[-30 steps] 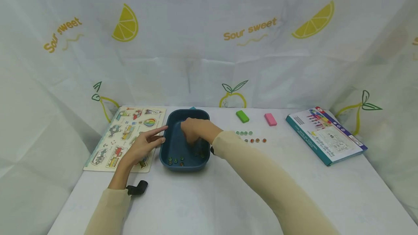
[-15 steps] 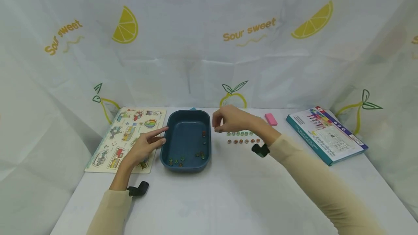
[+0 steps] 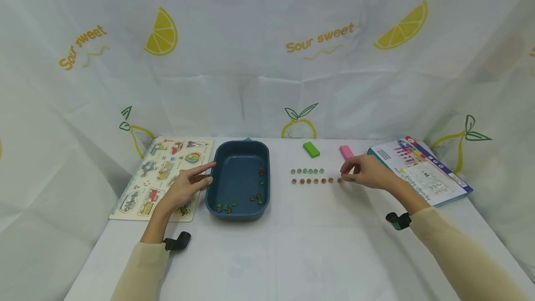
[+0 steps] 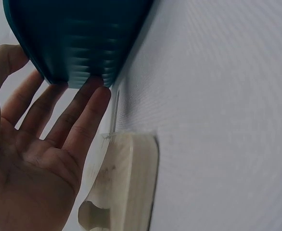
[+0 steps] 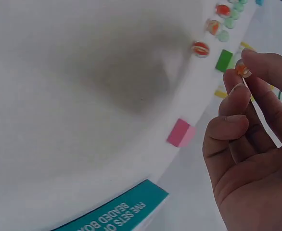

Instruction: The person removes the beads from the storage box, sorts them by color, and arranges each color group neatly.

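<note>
On the bench (image 3: 292, 254), right of the tub: one row of orange marbles (image 3: 316, 180), with a row of green marbles (image 3: 307, 171) lying just behind it.

Right hand (image 3: 365, 172): hovering at the right end of the orange row, its grip pinching one orange marble (image 5: 242, 71) between thumb and fingertips, close above the bench.

Left hand (image 3: 184, 188): lying against the left wall of the tub (image 3: 238, 178), fingers (image 4: 85, 113) straight and touching the wall, gripping nothing.

Tub contents: loose marbles (image 3: 256, 197) sitting mostly along the near and right walls.

Risk, rolling: the pinched marble is round and the bench looks smooth; letting go from any height is likely sending it off line or toward the bench edge.

Risk, knocking: the fingers are working just beside the last marble of the orange row; a brush there could be nudging it into its neighbours and scattering the row.

Risk, spacing: setting the marble too close may be pushing the end marble; too far may be breaking the even line.

Risk, sleeve: the right forearm is crossing the bench near the box (image 3: 420, 171); a low sweep back toward the tub could be dragging across both rows.

Nearby, apart: green block (image 3: 311, 148), pink block (image 3: 345, 151), puzzle board (image 3: 160, 173) to the left of the tub.
</note>
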The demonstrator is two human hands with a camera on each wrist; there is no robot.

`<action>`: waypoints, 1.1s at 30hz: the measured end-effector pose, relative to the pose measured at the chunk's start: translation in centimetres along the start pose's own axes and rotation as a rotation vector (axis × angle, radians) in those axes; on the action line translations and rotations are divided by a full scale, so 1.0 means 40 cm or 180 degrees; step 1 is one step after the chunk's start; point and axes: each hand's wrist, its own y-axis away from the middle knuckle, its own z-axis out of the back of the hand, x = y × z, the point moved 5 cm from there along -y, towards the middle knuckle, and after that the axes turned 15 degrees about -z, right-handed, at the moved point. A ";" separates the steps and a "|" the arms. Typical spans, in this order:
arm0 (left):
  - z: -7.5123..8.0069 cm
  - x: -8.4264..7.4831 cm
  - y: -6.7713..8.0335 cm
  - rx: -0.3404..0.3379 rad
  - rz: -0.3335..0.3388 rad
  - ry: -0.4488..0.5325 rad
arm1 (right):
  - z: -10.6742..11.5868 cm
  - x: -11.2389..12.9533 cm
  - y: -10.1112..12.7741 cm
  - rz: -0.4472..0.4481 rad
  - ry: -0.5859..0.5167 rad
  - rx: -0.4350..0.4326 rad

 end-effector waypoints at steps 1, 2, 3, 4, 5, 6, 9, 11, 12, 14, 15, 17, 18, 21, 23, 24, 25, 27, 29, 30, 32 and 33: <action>0.000 0.000 0.000 -0.0003 0.0003 -0.0001 | -0.005 -0.014 -0.001 -0.0037 0.0001 -0.0002; 0.000 0.000 0.001 -0.0006 0.0003 -0.0004 | -0.009 -0.026 -0.003 -0.0070 0.0004 -0.0009; 0.000 0.000 0.000 -0.0008 0.0001 -0.0003 | -0.013 -0.036 -0.004 -0.0080 0.0000 -0.0013; 0.000 0.000 0.000 -0.0011 -0.0001 -0.0005 | -0.017 -0.045 -0.007 -0.0098 -0.0007 -0.0012; -0.001 -0.001 -0.001 -0.0013 -0.0005 0.0000 | -0.022 -0.052 -0.009 -0.0122 -0.0016 -0.0004; -0.001 -0.001 -0.002 -0.0014 -0.0009 0.0002 | -0.026 -0.059 -0.012 -0.0144 -0.0016 0.0005; -0.004 -0.002 -0.004 -0.0012 -0.0016 0.0012 | -0.038 -0.077 -0.020 -0.0198 0.0013 0.0043; -0.005 -0.002 -0.005 -0.0010 -0.0008 0.0024 | -0.043 -0.087 -0.024 -0.0249 0.0024 0.0053; -0.006 -0.001 -0.005 -0.0009 -0.0003 0.0024 | -0.045 -0.090 -0.025 -0.0254 0.0029 0.0050; -0.006 -0.001 -0.005 -0.0009 0.0006 0.0025 | -0.047 -0.094 -0.026 -0.0251 0.0008 0.0047; -0.005 0.000 -0.005 -0.0016 0.0014 0.0027 | -0.047 -0.096 -0.027 -0.0248 -0.0005 0.0047; -0.004 0.002 -0.004 -0.0027 0.0024 0.0006 | -0.048 -0.095 -0.027 -0.0224 -0.0019 0.0049; -0.003 0.003 -0.003 -0.0029 0.0026 -0.0002 | -0.048 -0.095 -0.026 -0.0200 -0.0019 0.0055; -0.002 0.005 -0.002 -0.0034 0.0037 -0.0012 | -0.042 -0.090 -0.024 -0.0156 -0.0014 0.0024; -0.001 0.006 -0.001 -0.0023 0.0041 -0.0016 | -0.028 -0.080 -0.020 -0.0111 0.0008 -0.0040; -0.001 0.006 -0.001 -0.0014 0.0037 -0.0017 | -0.018 -0.072 -0.017 -0.0072 0.0027 -0.0086; -0.001 0.005 -0.001 -0.0008 0.0035 -0.0017 | -0.006 -0.061 -0.015 -0.0044 0.0049 -0.0135; -0.001 0.003 -0.001 0.0002 0.0027 -0.0022 | 0.016 -0.026 -0.010 0.0031 0.0087 -0.0212; 0.001 0.001 -0.001 0.0006 0.0012 -0.0029 | 0.032 0.025 -0.005 0.0145 0.0101 -0.0268; 0.001 0.000 -0.002 0.0004 0.0008 -0.0030 | 0.036 0.057 -0.003 0.0220 0.0104 -0.0269; 0.003 0.000 -0.002 -0.0010 0.0003 -0.0030 | 0.034 0.128 0.000 0.0383 0.0092 -0.0228; 0.003 0.001 -0.002 -0.0015 0.0002 -0.0019 | 0.029 0.165 0.000 0.0485 0.0072 -0.0191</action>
